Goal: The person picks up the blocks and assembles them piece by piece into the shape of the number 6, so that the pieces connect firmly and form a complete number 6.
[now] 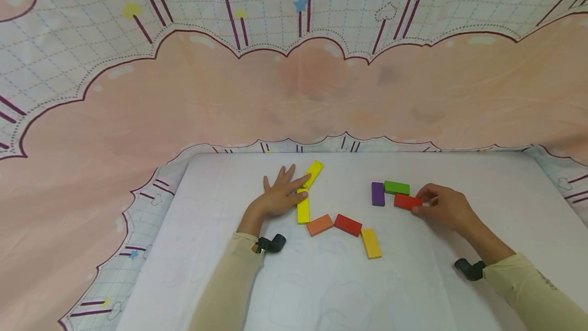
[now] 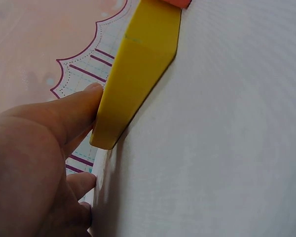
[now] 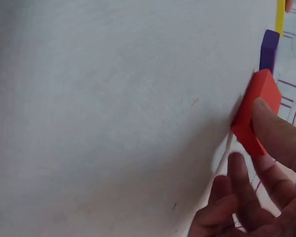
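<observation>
My left hand (image 1: 277,198) is spread over two yellow blocks at the left. Its index finger reaches onto the far yellow block (image 1: 315,172), and its thumb touches the near yellow block (image 1: 303,212). In the left wrist view the thumb lies against the side of a yellow block (image 2: 133,69). At the right, my right hand (image 1: 445,208) pinches the end of a red block (image 1: 406,202) between thumb and fingers; the right wrist view has the thumb on this red block (image 3: 259,106). Just beyond it lie a green block (image 1: 397,188) and a purple block (image 1: 378,194).
From the near yellow block, a bent row continues with an orange block (image 1: 320,225), another red block (image 1: 348,225) and an amber block (image 1: 371,243). The white table (image 1: 220,183) ends at a patterned cloth (image 1: 257,101). Each wrist wears a small black camera (image 1: 273,243).
</observation>
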Motion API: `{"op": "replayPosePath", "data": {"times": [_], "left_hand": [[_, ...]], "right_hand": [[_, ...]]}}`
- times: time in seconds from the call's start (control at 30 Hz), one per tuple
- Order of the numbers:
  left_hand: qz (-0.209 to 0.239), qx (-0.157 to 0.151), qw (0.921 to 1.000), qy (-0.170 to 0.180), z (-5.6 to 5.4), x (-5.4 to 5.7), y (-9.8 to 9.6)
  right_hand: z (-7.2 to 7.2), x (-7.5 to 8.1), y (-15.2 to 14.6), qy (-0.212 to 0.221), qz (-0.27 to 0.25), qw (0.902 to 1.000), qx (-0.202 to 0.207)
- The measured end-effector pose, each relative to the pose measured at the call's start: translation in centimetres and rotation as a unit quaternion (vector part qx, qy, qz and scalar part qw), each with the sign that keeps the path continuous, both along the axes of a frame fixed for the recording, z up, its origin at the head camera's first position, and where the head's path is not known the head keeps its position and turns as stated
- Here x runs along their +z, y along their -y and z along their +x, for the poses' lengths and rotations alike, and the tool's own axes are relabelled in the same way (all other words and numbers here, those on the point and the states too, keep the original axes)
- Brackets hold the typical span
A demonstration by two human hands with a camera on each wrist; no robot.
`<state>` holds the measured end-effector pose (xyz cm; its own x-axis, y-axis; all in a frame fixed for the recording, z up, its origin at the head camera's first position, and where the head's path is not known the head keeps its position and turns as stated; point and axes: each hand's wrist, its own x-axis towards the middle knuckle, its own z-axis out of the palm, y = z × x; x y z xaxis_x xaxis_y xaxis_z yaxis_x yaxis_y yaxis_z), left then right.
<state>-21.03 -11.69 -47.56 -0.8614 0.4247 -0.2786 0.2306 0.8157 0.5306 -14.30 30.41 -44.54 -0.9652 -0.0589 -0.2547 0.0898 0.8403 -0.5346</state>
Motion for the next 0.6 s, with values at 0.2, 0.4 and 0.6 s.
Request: {"op": "replayPosePath", "data": {"times": [0.2,0.4,0.6], "left_hand": [[0.003,-0.001,1.0000,0.003,0.1,0.1,0.0],[0.001,-0.002,1.0000,0.000,0.1,0.1,0.0],[0.001,-0.002,1.0000,-0.004,0.1,0.1,0.0]], "right_hand": [[0.2,-0.2,0.2,-0.008,-0.005,0.9999,0.006],[1.1,0.2,0.6,0.024,-0.069,0.9973,-0.001],[2.1,0.7,1.2,0.092,-0.162,0.9821,-0.030]]}}
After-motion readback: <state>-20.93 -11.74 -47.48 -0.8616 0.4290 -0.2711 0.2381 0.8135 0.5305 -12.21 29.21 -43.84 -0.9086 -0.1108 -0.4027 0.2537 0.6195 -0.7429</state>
